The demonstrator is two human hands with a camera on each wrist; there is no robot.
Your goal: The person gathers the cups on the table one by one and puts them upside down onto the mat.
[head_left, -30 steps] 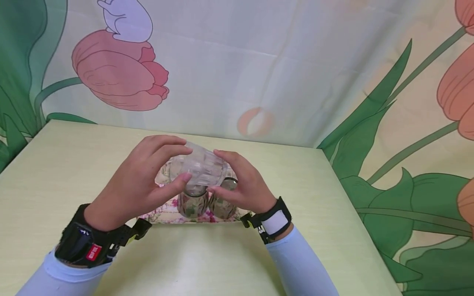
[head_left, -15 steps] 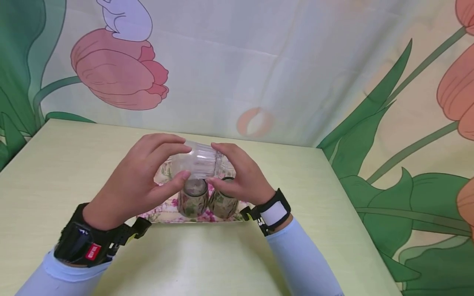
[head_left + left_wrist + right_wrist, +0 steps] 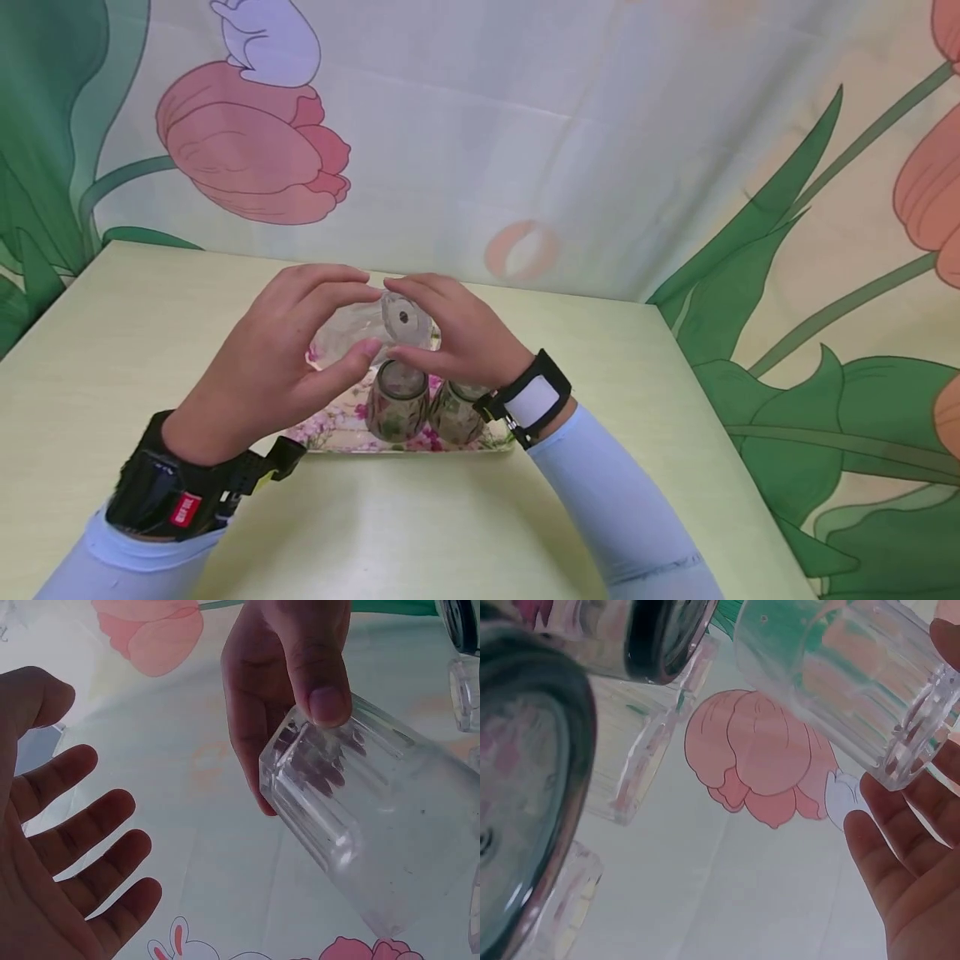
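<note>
A clear faceted drinking glass (image 3: 406, 320) is held up on its side above the tray, its base turned partly toward the head camera. My right hand (image 3: 468, 333) grips it by the base end, thumb below and fingers above. In the left wrist view the right thumb presses on the glass (image 3: 375, 825) near its thick base. My left hand (image 3: 273, 358) hovers at the left, around the glass's mouth end. Its fingers (image 3: 82, 832) are spread, with nothing between them and the thumb. Below, two dark-rimmed glasses, one of them the nearer glass (image 3: 398, 404), stand on the floral tray (image 3: 337, 437).
More clear glasses, such as the faceted glass (image 3: 626, 761), stand beside the dark-rimmed ones in the right wrist view. The pale table (image 3: 360, 533) extends around the tray. A flower-printed cloth (image 3: 465, 150) hangs behind it.
My right hand has moved left toward the left hand, and the glass has turned so its base shows. The left hand has barely shifted.
</note>
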